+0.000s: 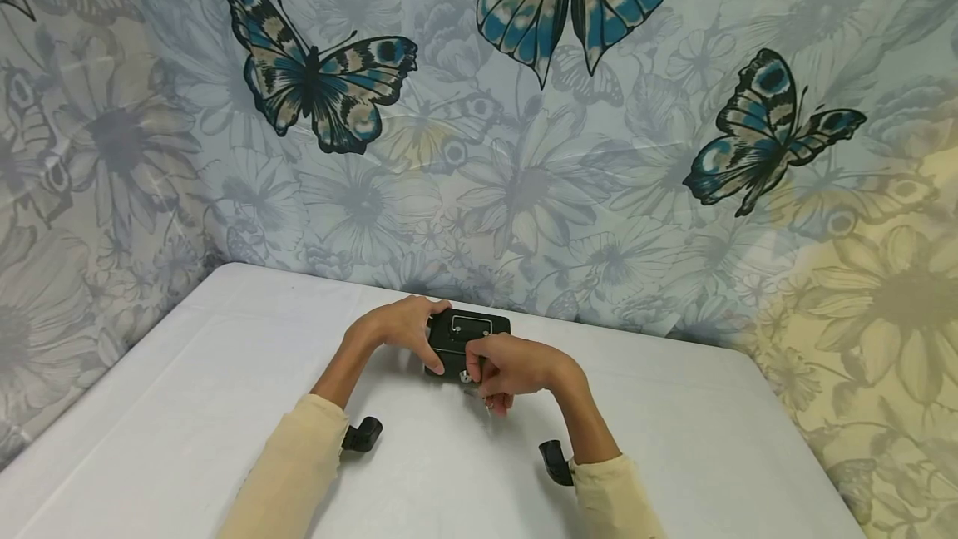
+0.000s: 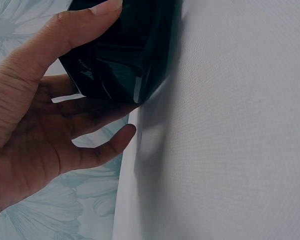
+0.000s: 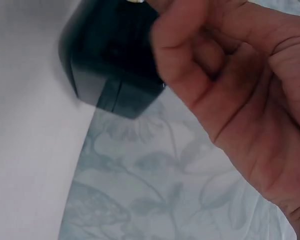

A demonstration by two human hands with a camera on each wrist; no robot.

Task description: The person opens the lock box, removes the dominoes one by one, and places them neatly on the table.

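A small black cash box with a wire handle on its lid stands near the table's back edge, lid down. My left hand grips its left end, thumb on the front side and fingers behind. In the left wrist view the thumb presses the dark box. At the front, beside the silver lock, my right hand has its fingers curled and pinches a small key, mostly hidden by the fingers. Something thin and shiny dangles below them. The right wrist view shows the box's end.
A white cloth-covered table spreads around the box. Behind it rises a flowered, butterfly-patterned backdrop, close to the back edge. Black wrist mounts stick out at both sleeves.
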